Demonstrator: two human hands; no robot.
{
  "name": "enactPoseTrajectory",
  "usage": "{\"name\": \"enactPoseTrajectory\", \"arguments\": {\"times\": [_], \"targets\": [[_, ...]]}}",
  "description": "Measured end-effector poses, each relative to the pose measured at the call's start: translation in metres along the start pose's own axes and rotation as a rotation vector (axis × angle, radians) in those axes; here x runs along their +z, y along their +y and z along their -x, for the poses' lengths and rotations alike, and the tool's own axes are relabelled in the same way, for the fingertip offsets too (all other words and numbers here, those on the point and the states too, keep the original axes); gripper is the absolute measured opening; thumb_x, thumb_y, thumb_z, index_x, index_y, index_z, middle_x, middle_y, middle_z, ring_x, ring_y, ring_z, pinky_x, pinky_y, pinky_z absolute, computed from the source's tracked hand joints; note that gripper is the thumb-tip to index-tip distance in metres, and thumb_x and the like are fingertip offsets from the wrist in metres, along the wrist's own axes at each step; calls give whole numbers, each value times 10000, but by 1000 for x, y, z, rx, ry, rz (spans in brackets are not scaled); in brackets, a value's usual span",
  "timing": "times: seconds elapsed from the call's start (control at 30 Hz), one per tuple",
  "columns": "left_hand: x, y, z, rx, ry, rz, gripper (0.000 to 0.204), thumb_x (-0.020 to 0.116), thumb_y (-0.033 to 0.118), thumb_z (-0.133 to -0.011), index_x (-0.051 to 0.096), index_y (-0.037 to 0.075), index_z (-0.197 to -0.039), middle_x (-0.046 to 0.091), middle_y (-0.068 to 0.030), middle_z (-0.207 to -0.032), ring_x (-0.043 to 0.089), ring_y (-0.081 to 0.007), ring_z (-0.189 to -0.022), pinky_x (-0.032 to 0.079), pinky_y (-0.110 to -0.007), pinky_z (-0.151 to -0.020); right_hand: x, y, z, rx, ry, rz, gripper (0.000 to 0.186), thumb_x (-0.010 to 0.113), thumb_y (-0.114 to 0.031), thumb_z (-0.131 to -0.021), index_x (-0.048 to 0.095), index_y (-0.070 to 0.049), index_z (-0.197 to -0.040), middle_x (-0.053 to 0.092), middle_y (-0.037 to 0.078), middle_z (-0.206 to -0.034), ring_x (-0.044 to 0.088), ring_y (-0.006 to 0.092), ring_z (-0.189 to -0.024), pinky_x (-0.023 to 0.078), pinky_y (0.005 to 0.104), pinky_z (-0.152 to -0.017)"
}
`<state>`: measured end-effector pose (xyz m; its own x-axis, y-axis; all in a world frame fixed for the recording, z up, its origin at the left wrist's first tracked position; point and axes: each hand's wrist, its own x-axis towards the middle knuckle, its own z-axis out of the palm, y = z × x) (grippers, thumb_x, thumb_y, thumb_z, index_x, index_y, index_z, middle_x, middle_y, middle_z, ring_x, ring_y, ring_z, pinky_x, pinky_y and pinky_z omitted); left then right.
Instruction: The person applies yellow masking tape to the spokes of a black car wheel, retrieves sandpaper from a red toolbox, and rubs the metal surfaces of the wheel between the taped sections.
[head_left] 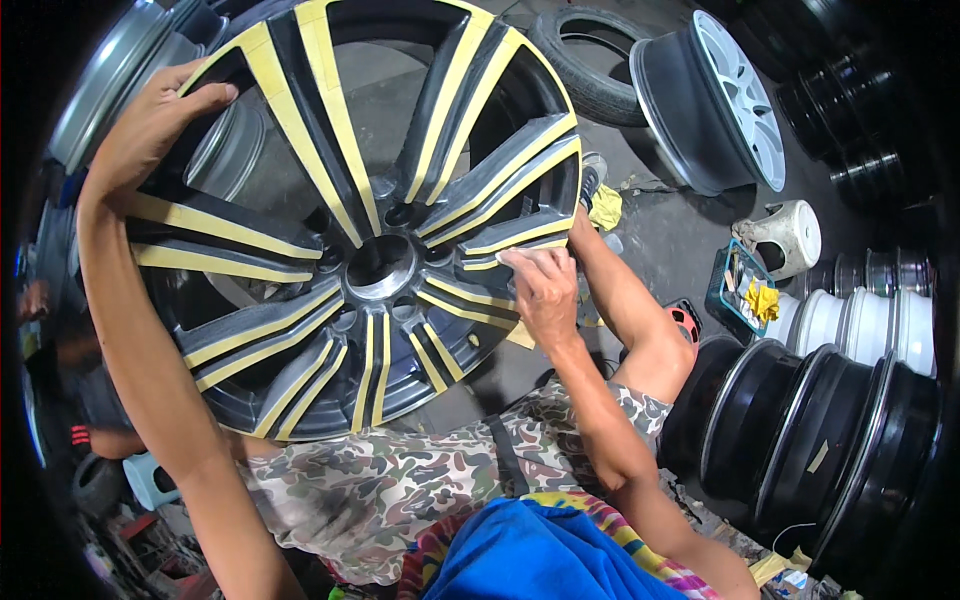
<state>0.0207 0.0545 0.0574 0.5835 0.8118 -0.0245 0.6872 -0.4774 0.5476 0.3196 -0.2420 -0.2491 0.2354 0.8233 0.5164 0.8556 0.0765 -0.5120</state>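
Note:
A large dark alloy wheel (395,215) stands tilted between my legs, its spokes faced with strips of yellow masking tape (290,110). My left hand (165,115) is closed around the wheel's outer edge at the upper left, the thumb over the rim. At the right side, my right hand (545,290) has its fingers bent and pressed together against the end of a taped spoke. Whatever lies under those fingertips is hidden. Bare dark grey metal shows between the tape strips and around the round centre bore.
A silver wheel (735,110) and a tyre (590,65) lie beyond. Black wheels (800,430) line the right, near a white stool (790,240) and a teal basket (735,290) holding small items. More silver wheels (110,80) stand at the far left.

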Motion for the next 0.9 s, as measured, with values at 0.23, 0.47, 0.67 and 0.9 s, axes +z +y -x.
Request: {"name": "enactPoseTrajectory", "arguments": {"times": [0.23,0.47,0.67,0.9], "targets": [[10,-1,-14,17,-33,81,391,743,353,-1002,798,49,-1240,737,7,-944,638,-74,-904,446,-188,-922,2,52,13,98,40,139,386,727,60,-789,765,-104,-1136,739,83,-1067,637,330,-1032,502,467,-917],[22,-20,-27,23,50,21,470,773,396,-945,765,8,-1211,722,-49,-910,644,-94,-810,509,-199,-794,2,63,17,92,92,132,405,694,109,-784,770,-92,-1128,751,102,-1046,661,334,-1025,507,457,-930],[10,-9,-19,35,-27,96,477,777,417,-970,787,43,-1265,744,-25,-966,671,-91,-914,474,-214,-923,-16,120,24,247,115,221,289,708,68,-852,778,-58,-1103,751,124,-1057,662,352,-1049,506,454,-957],[13,-29,-25,99,100,-68,510,795,482,-940,809,47,-1205,708,-31,-915,636,-80,-839,447,-208,-870,5,80,21,185,152,126,344,705,74,-827,772,-58,-1138,746,124,-1104,659,356,-1092,509,443,-969]]}}
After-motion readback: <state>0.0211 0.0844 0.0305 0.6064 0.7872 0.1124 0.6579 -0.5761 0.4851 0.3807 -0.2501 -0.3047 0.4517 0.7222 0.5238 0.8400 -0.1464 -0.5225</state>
